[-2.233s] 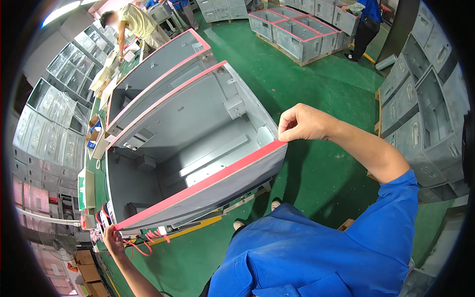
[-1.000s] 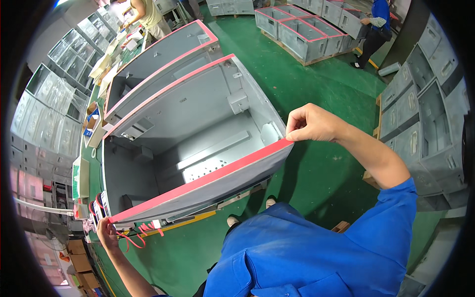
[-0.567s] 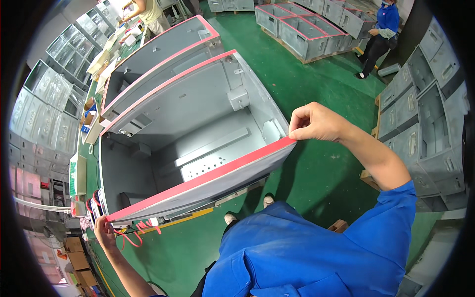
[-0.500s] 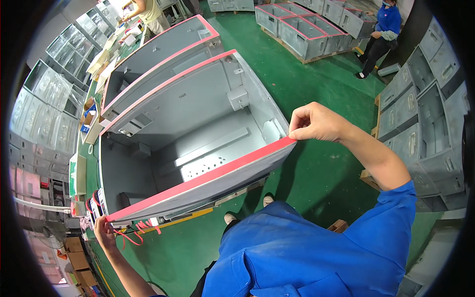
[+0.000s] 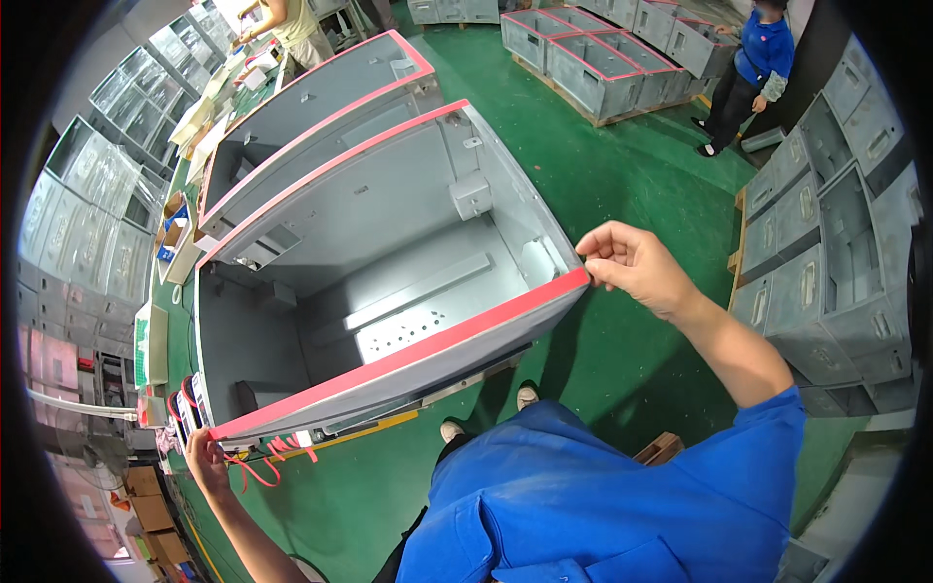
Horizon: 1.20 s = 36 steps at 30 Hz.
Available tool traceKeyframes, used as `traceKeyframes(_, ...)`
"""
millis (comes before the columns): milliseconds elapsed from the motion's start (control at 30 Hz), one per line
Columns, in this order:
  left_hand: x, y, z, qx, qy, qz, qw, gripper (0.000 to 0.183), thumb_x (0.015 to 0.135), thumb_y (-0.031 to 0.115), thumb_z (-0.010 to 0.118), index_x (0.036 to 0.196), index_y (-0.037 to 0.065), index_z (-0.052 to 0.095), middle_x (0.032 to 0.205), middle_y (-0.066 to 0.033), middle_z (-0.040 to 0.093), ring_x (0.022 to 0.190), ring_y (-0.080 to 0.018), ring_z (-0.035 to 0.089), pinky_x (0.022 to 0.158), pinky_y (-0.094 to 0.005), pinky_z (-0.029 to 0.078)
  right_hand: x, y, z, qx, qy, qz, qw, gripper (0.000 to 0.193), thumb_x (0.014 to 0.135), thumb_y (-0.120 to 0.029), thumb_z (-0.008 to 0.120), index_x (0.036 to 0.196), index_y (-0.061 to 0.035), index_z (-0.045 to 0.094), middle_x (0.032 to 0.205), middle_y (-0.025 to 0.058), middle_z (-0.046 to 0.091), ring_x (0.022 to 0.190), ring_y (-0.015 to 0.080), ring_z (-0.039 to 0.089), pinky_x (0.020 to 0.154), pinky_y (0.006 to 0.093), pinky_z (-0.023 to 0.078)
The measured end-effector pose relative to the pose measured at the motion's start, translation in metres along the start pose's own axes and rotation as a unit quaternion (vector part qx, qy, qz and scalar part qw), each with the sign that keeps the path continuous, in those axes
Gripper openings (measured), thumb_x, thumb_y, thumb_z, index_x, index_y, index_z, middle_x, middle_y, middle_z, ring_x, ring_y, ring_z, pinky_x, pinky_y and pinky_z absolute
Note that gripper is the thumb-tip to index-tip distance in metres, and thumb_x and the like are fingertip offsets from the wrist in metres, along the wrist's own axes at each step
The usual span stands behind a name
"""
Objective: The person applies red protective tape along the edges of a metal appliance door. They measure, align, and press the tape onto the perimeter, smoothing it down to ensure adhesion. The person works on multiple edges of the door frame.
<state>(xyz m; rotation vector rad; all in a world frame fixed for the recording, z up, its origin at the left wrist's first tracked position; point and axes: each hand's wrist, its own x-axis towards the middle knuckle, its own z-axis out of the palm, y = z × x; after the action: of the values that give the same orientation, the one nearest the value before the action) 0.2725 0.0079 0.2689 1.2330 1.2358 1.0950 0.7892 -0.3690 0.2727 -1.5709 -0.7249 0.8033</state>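
Note:
A large grey metal cabinet (image 5: 398,209) lies in front of me, its open side up. A red strip (image 5: 408,350) runs along its near rim, and another red strip (image 5: 335,173) lines the far rim. At the near-left corner, my left hand (image 5: 207,462) is closed on the end of the near strip. My right hand (image 5: 637,272) is beside the near-right corner, thumb and forefinger slightly apart, with nothing visible in them. Loose red strip pieces (image 5: 262,471) hang below the left corner.
A second grey cabinet (image 5: 311,121) with red edging lies just beyond. Grey cabinets (image 5: 826,233) are stacked at the right, others (image 5: 603,83) on a far pallet. A co-worker in blue (image 5: 758,68) stands at the far right; another person (image 5: 292,29) works at the far-left bench.
My right hand has come off the strip at the right corner, its fingers parting as it moved slightly right. The left hand stays put. The co-worker in blue has turned and lowered an arm.

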Motion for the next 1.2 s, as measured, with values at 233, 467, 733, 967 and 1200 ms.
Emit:
traceKeyframes(233, -0.003, 0.003, 0.003, 0.021, -0.047, 0.032, 0.998, 0.009, 0.077, 0.009, 0.059, 0.072, 0.01, 0.052, 0.061, 0.0072, 0.045, 0.046, 0.0018, 0.033, 0.04, -0.0116, 0.026, -0.007, 0.01, 0.014, 0.092, 0.073, 0.03, 0.993, 0.02, 0.083, -0.015, 0.058, 0.097, -0.002, 0.055, 0.083, 0.0019, 0.057, 0.073, 0.0069, 0.052, 0.061, 0.0206, 0.042)
traceKeyframes(467, 0.003, -0.004, -0.008, -0.011, -0.083, 0.038, 0.996, 0.008, 0.08, 0.005, 0.058, 0.074, 0.007, 0.054, 0.063, 0.0048, 0.049, 0.043, 0.0018, 0.032, 0.036, -0.0126, 0.024, -0.007, 0.013, 0.025, 0.101, 0.105, 0.029, 0.989, 0.021, 0.081, -0.016, 0.061, 0.095, -0.0035, 0.053, 0.083, 0.0008, 0.056, 0.074, 0.0064, 0.051, 0.062, 0.0209, 0.04)
traceKeyframes(733, 0.007, -0.011, -0.016, -0.057, -0.122, 0.009, 0.991, 0.007, 0.081, 0.004, 0.059, 0.075, 0.005, 0.054, 0.061, 0.0035, 0.049, 0.04, 0.0017, 0.029, 0.032, -0.0136, 0.019, -0.009, 0.016, 0.029, 0.087, 0.126, 0.004, 0.988, 0.022, 0.083, -0.019, 0.058, 0.097, -0.0024, 0.053, 0.083, 0.0013, 0.056, 0.074, 0.0071, 0.051, 0.065, 0.0222, 0.04)
traceKeyframes(967, 0.017, -0.019, -0.026, -0.064, -0.149, 0.019, 0.987, 0.008, 0.082, 0.003, 0.057, 0.074, 0.004, 0.054, 0.063, 0.0019, 0.051, 0.04, 0.0011, 0.03, 0.033, -0.0135, 0.019, -0.012, 0.025, 0.027, 0.174, 0.127, -0.004, 0.976, 0.023, 0.087, -0.022, 0.052, 0.097, -0.0016, 0.056, 0.082, 0.0012, 0.057, 0.073, 0.0082, 0.05, 0.066, 0.0226, 0.04)
traceKeyframes(1200, 0.011, -0.011, -0.017, -0.065, -0.162, 0.014, 0.985, 0.011, 0.082, 0.003, 0.057, 0.072, 0.005, 0.052, 0.066, 0.0018, 0.05, 0.042, 0.0007, 0.03, 0.034, -0.0142, 0.02, -0.013, 0.025, 0.031, 0.145, 0.153, -0.013, 0.977, 0.021, 0.086, -0.021, 0.055, 0.095, -0.0025, 0.056, 0.081, 0.0007, 0.056, 0.072, 0.0072, 0.05, 0.065, 0.0216, 0.04)
